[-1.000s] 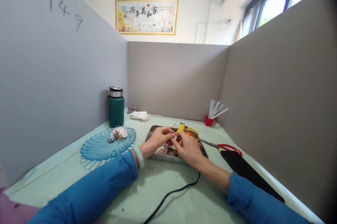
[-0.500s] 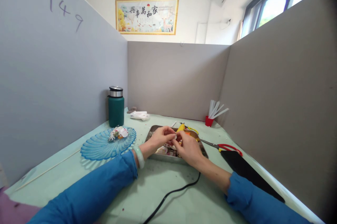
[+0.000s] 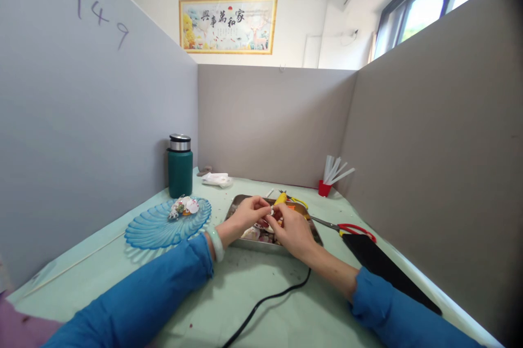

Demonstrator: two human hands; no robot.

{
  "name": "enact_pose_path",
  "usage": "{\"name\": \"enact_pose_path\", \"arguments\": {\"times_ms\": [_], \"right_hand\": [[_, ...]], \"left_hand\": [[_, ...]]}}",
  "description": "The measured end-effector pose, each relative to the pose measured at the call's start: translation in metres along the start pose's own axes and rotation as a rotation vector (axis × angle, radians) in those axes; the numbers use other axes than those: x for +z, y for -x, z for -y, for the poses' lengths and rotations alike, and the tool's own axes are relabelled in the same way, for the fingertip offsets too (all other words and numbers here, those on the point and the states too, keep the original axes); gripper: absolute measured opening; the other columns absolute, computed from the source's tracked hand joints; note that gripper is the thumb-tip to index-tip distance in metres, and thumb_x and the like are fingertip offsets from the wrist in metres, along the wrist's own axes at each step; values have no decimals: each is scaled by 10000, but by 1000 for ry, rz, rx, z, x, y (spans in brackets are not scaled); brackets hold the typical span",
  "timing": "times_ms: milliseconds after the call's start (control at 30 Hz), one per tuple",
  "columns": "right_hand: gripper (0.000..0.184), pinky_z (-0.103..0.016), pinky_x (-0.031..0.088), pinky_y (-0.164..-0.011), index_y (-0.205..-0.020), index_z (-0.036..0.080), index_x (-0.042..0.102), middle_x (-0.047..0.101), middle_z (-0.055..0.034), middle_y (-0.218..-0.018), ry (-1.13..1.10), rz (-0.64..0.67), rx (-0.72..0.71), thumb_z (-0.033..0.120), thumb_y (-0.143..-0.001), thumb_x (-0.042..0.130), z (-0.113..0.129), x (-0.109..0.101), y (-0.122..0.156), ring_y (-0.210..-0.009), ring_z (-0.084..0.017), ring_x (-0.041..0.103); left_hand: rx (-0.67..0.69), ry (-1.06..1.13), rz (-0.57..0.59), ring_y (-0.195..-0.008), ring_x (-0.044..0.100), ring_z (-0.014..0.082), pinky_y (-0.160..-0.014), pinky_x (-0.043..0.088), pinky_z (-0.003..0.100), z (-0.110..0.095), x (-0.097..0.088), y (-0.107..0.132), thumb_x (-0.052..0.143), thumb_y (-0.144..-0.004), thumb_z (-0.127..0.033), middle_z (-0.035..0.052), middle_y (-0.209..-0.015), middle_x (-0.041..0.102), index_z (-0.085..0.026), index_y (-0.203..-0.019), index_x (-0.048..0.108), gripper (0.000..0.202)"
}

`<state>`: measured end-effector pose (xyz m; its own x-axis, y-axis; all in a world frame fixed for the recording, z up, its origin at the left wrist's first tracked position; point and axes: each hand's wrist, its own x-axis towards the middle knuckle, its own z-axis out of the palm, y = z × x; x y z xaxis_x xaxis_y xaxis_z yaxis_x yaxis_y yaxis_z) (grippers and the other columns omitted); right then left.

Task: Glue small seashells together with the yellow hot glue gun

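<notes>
My left hand (image 3: pixel 245 216) and my right hand (image 3: pixel 293 228) meet above a metal tray (image 3: pixel 261 246). Both pinch a small white piece (image 3: pixel 271 212) between their fingertips; it is too small to name. Several small shells and pebbles lie in the tray beneath my hands. A yellow tool (image 3: pixel 281 199) with an orange part rests at the tray's far end, partly hidden by my right hand. A pale bangle (image 3: pixel 216 243) sits on my left wrist.
A blue glass shell-shaped dish (image 3: pixel 163 225) with a few small ornaments lies to the left. Behind it stands a green flask (image 3: pixel 180 167). Red-handled scissors (image 3: pixel 347 226), a black flat object (image 3: pixel 384 269), a red cup of white sticks (image 3: pixel 327 184) and a black cable (image 3: pixel 269 298) surround the tray.
My fingertips shift slightly around the small white piece. Both hands stay in place above the tray.
</notes>
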<state>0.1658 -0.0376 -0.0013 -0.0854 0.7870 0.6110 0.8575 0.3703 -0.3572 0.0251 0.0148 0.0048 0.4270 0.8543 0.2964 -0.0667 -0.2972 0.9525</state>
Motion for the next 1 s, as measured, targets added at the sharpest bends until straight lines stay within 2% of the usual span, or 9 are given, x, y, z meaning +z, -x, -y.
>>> {"name": "enact_pose_path", "arguments": {"times_ms": [233, 367, 533, 700, 1000], "right_hand": [[217, -214, 320, -558, -934, 221, 536, 634, 9, -732, 6, 2, 8, 392, -818, 472, 0, 0, -1, -637, -131, 566], [232, -215, 313, -549, -937, 207, 541, 628, 1, -693, 29, 16, 22, 393, -822, 462, 0, 1, -1, -610, -133, 564], [237, -213, 325, -555, -952, 199, 546, 635, -16, -743, 50, 13, 13, 371, -834, 436, -1, 2, 0, -635, -132, 569], [244, -213, 329, -560, -971, 203, 547, 641, -22, -773, 67, 15, 18, 367, -836, 428, -2, 2, 0, -649, -133, 571], [240, -214, 348, -585, -992, 206, 541, 646, -11, -777, 51, 5, 17, 354, -835, 436, -2, 3, -1, -672, -132, 580]], "left_hand": [[14, 0, -47, -537, 552, 94, -516, 475, 228, -4, 1, 0, 627, -668, -269, -5, -629, 543, -110, -710, 509, 203], [9, -13, -28, -523, 549, 88, -521, 478, 228, -3, 1, 0, 629, -671, -278, -10, -621, 544, -111, -727, 509, 214], [-2, -42, -17, -521, 557, 94, -515, 482, 233, -1, 1, -1, 602, -691, -252, 2, -635, 561, -116, -752, 510, 175], [47, -128, -18, -545, 574, 107, -529, 486, 240, 3, 0, -2, 571, -692, -210, 19, -669, 586, -120, -791, 534, 139], [127, -270, -47, -568, 582, 111, -537, 472, 217, 7, -3, -4, 548, -708, -242, 37, -694, 618, -121, -814, 583, 165]]}}
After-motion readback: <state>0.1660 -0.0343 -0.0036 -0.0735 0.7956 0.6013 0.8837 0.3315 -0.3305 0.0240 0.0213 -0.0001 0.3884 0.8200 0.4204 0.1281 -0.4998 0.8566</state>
